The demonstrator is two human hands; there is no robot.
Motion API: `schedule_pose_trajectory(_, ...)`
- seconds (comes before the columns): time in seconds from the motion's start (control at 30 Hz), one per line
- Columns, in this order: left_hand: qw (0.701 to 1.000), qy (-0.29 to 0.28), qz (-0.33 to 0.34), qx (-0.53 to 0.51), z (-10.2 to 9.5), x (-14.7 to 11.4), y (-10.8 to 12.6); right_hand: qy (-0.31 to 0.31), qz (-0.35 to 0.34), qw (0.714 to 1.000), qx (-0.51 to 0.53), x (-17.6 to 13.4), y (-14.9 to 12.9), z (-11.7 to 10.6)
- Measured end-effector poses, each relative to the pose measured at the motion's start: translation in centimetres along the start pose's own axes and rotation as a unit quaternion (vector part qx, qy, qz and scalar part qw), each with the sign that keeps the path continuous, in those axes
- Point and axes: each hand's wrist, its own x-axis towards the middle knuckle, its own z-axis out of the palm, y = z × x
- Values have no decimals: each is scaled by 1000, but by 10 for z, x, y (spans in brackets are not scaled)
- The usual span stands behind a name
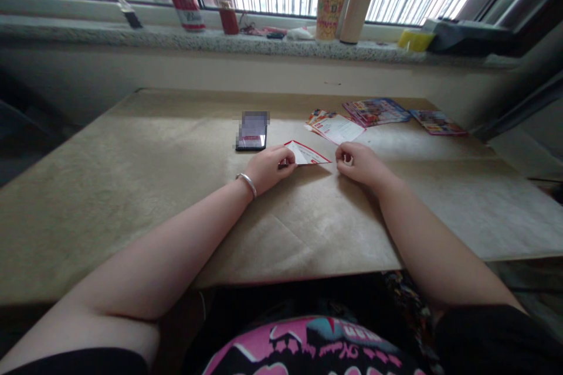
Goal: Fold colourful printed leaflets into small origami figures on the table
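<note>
My left hand (275, 167), with a silver bangle at the wrist, pinches the left end of a folded paper card (305, 153). The card is white with a red border and comes to a point at its right end. Just right of that point, my right hand (358, 164) has its fingers curled in, apart from the card; whether anything small is in them I cannot make out. A phone (252, 132) lies beyond my left hand. Beyond my right hand are a white printed card (338, 128) and some colourful cards (320, 116) partly under it.
Farther right lie a pile of colourful cards (377, 111) and another small pile (438, 122). On the stone windowsill (264, 47) stand a red can (187, 9), a red bottle (229, 19), a patterned paper cup (329, 12) and a yellow object (416, 40).
</note>
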Motion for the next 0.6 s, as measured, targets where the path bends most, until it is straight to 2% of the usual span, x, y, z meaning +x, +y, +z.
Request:
schedule_pose_trajectory(0.1, 1000, 4, 25, 3, 3, 0, 2, 33, -56, 998, -4, 3, -17, 6)
schedule_pose_trajectory(0.2, 998, 8, 57, 3, 4, 1, 4, 15, -114, 993, -27, 5, -35, 15)
schedule_pose_trajectory(0.4, 995, -23, 101, 13, 4, 2, 8, 0, -137, 988, -72, 7, -50, 28)
schedule_pose_trajectory(0.6, 987, -39, 153, 44, 5, 2, 7, -17, -150, 986, -75, 6, -49, 26)
